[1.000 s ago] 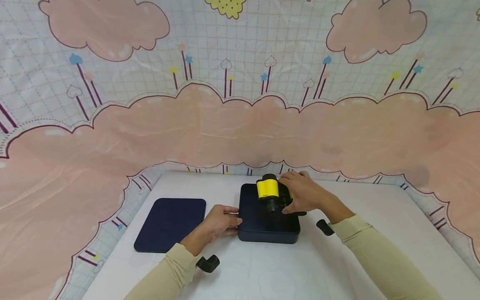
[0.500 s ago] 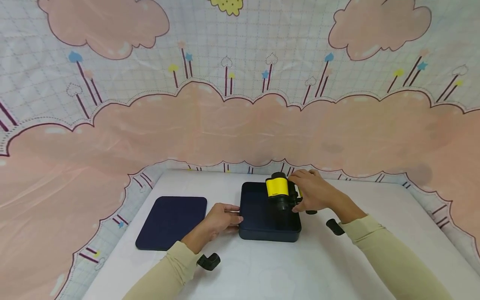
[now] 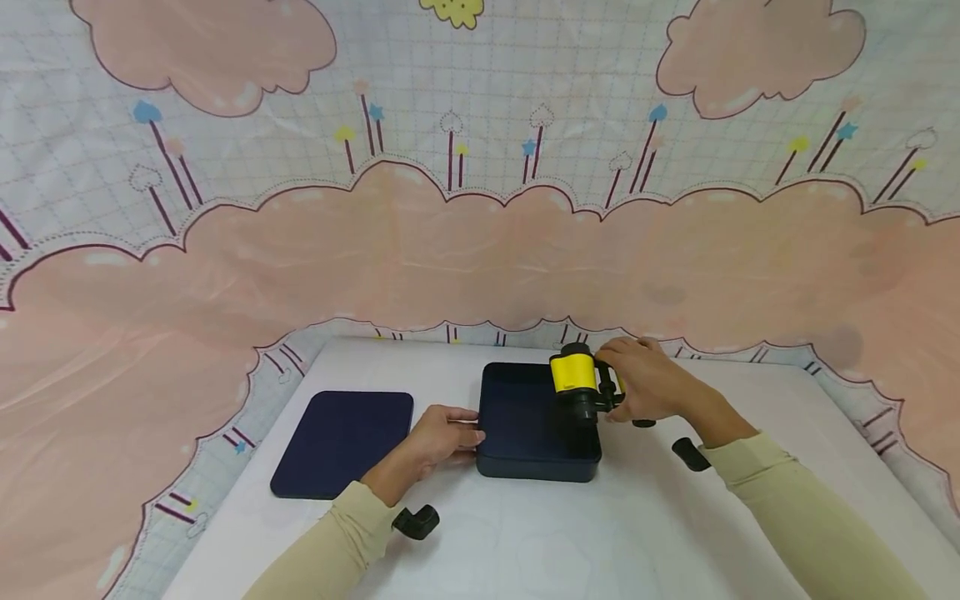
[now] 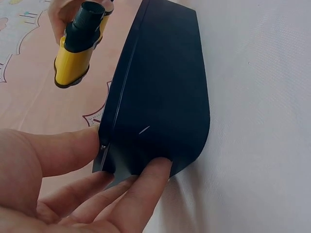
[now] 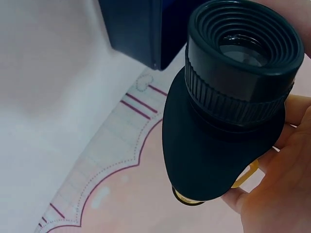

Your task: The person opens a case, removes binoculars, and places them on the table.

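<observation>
My right hand (image 3: 648, 379) grips a pair of yellow and black binoculars (image 3: 574, 373) above the right part of an open dark navy box (image 3: 536, 469). In the right wrist view one black eyepiece (image 5: 245, 53) faces the camera, and my palm lies beside it. My left hand (image 3: 435, 442) touches the box's left side. In the left wrist view its thumb is at the rim and its straight fingertips rest against the wall of the box (image 4: 160, 87). The inside of the box is partly hidden by the binoculars.
A flat navy lid (image 3: 341, 446) lies on the white table (image 3: 510, 550) to the left of the box. A black wrist camera (image 3: 416, 523) shows by the left sleeve, another dark wrist-camera piece (image 3: 690, 454) by the right. A printed cloth (image 3: 480, 258) hangs behind the table.
My right hand has carried the binoculars to the right, from over the middle of the box to its right edge. My left hand stays at the box's left side.
</observation>
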### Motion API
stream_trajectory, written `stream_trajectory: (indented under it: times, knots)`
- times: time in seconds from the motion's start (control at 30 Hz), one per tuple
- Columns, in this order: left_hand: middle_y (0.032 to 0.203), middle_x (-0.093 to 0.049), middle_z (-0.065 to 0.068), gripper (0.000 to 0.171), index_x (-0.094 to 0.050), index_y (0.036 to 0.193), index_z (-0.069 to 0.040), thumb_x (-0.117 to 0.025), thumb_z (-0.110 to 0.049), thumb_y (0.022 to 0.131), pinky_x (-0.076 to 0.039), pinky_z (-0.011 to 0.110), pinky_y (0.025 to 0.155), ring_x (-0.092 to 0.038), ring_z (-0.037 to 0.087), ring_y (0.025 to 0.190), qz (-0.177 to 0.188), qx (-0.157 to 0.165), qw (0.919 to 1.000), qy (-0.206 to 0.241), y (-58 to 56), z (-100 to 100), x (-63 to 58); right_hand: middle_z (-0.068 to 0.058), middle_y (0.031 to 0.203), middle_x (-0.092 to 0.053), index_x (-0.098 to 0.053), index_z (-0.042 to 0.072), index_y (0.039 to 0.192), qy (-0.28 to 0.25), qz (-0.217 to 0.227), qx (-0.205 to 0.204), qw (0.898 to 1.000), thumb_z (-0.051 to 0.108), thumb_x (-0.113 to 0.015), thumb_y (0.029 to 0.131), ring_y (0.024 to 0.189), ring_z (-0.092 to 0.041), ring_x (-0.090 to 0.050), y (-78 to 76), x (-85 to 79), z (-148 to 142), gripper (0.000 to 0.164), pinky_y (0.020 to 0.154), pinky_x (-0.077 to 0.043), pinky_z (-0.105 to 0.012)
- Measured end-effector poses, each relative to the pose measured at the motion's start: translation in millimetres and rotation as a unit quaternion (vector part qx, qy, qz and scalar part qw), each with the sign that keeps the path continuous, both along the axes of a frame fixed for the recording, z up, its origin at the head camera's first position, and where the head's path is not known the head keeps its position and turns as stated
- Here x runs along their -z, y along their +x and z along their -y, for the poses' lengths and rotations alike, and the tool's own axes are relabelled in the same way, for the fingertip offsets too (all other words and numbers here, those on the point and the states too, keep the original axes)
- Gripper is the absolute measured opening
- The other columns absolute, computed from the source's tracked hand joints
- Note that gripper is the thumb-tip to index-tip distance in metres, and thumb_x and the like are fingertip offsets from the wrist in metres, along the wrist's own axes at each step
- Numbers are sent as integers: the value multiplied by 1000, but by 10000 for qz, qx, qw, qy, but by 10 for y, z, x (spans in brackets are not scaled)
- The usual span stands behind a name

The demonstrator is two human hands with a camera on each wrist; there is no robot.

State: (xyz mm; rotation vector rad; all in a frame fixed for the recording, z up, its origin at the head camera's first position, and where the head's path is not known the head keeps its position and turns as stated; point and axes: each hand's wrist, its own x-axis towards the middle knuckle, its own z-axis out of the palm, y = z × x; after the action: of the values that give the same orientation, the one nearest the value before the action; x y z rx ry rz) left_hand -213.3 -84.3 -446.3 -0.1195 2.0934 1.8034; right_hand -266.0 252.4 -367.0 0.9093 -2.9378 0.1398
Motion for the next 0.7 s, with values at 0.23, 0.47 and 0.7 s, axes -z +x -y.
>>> stream_trajectory:
  times: [0.23, 0.47, 0.7]
  knots:
    - [135, -66, 29, 50, -55, 142, 11, -69, 3, 95, -60, 50, 97, -73, 32, 114, -30, 3, 10000, 48, -10, 6, 15, -19, 142, -63, -62, -1, 137, -58, 10, 74, 10000, 38, -98, 64, 138, -42, -52, 32, 6, -99, 90, 116, -31, -73]
    - [135, -65, 28, 49, -55, 142, 10, -68, 4, 95, -59, 51, 99, -71, 34, 117, -14, -39, 9998, 191, -2, 16, 47, -18, 141, -64, -62, 0, 137, -57, -48, 143, 9999, 38, -97, 64, 137, -41, -53, 64, 4, -196, 90, 115, -33, -70]
    - [135, -64, 29, 49, -54, 142, 11, -68, 5, 95, -59, 52, 99, -71, 35, 118, -65, -10, 9997, 217, 16, 7, 42, -18, 140, -64, -62, -1, 136, -63, -53, 207, 9998, 37, -97, 64, 135, -42, -54, 104, 8, -305, 89, 115, -33, -72]
